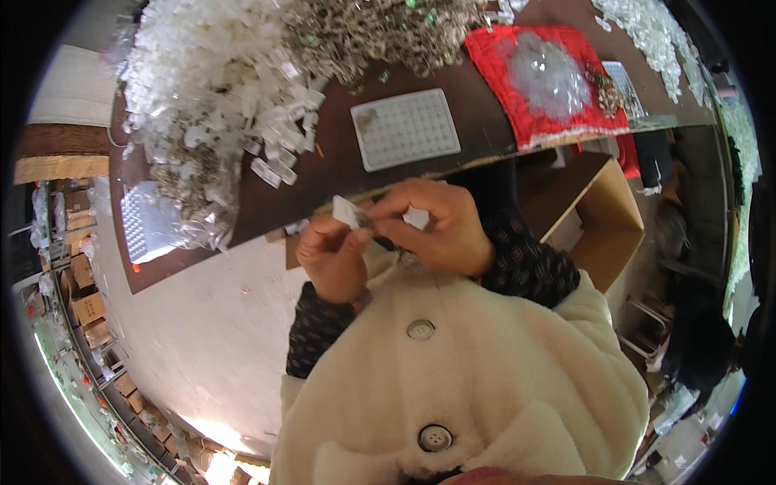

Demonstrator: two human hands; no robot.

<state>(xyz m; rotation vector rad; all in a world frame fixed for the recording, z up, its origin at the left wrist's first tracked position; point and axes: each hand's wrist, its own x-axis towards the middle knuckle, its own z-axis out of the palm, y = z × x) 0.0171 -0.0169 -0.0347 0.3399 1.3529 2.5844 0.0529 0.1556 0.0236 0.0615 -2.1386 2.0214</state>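
Observation:
In front of my chest, just off the table's near edge, my two hands are close together. My left hand (333, 260) is closed in a pinch on a small white card (346, 211), which stands up between thumb and fingers. Beside it, my right hand (440, 228) is also closed, its thumb and forefinger meeting at the card's right edge. What those fingertips grip is too small to make out. Another small white piece (416, 217) shows inside the curl of my right hand. Beyond the hands lies a white gridded tray (408, 129) with a small greyish patch in one corner.
On the dark table (267, 212), a heap of clear and white small packets (210, 81) spreads at left, with a pile of metallic trinkets (380, 36) behind. A red cloth (505, 81) bears clear plastic pieces (550, 77). A cardboard box (602, 214) stands below the edge at right.

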